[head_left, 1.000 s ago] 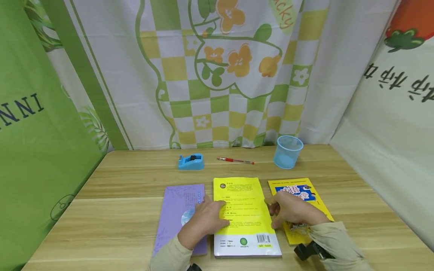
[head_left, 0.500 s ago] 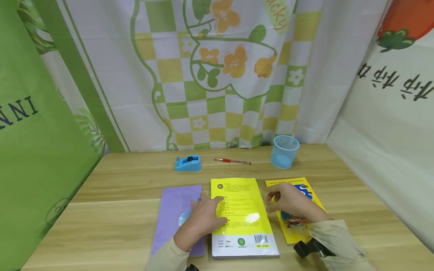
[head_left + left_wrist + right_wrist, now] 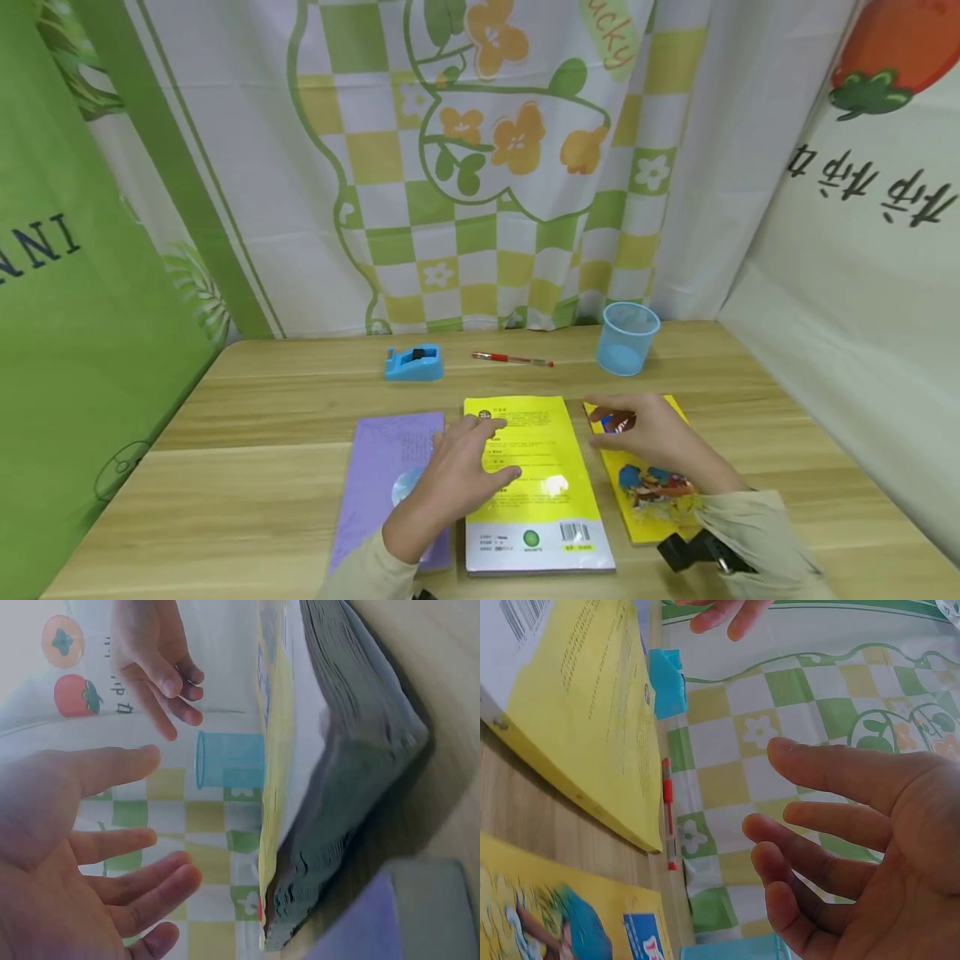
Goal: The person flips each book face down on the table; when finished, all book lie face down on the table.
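In the middle of the table lies a thick yellow book (image 3: 528, 467) with a white lower band and a barcode. My left hand (image 3: 453, 479) hovers over its left side and the edge of a purple book (image 3: 367, 467), fingers spread and apart from both. Over the smaller yellow book (image 3: 652, 517) with a cartoon cover hangs my right hand (image 3: 663, 437), fingers loosely bent with a gap to the thumb. Both wrist views show nothing between the fingers of the left hand (image 3: 105, 847) or the right hand (image 3: 862, 847).
Behind the books, a blue tape dispenser (image 3: 415, 364), a red pen (image 3: 512, 359) and a light blue mesh pen holder (image 3: 628, 340) stand or lie along the back of the wooden table (image 3: 247, 450). A patterned curtain (image 3: 480, 208) hangs behind it.
Both hands have come off the thick yellow book and risen. The right hand has moved away from its right edge, over the cartoon book. The books have stayed in place.
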A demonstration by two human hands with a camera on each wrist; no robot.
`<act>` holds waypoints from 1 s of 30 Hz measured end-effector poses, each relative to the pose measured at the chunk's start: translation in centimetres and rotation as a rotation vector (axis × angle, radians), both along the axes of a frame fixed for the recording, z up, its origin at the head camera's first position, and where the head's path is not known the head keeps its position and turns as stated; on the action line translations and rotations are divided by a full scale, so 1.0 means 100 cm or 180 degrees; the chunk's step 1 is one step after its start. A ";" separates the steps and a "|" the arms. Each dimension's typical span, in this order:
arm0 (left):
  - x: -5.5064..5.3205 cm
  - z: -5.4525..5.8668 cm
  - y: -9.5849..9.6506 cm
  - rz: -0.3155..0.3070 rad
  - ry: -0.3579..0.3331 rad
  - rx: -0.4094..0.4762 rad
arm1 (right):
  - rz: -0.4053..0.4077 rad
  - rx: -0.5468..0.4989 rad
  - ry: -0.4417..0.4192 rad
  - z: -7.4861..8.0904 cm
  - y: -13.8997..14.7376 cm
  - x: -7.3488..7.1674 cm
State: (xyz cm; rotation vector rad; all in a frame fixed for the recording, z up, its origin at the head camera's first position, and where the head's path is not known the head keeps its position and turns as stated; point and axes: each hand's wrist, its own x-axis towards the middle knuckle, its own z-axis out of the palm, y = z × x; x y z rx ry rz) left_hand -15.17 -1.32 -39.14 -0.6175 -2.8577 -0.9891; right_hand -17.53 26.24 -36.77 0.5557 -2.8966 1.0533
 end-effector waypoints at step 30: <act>-0.003 -0.011 0.102 -0.0366 -0.0395 -0.0169 | -0.0738 0.0164 -0.0019 -0.041 0.109 0.011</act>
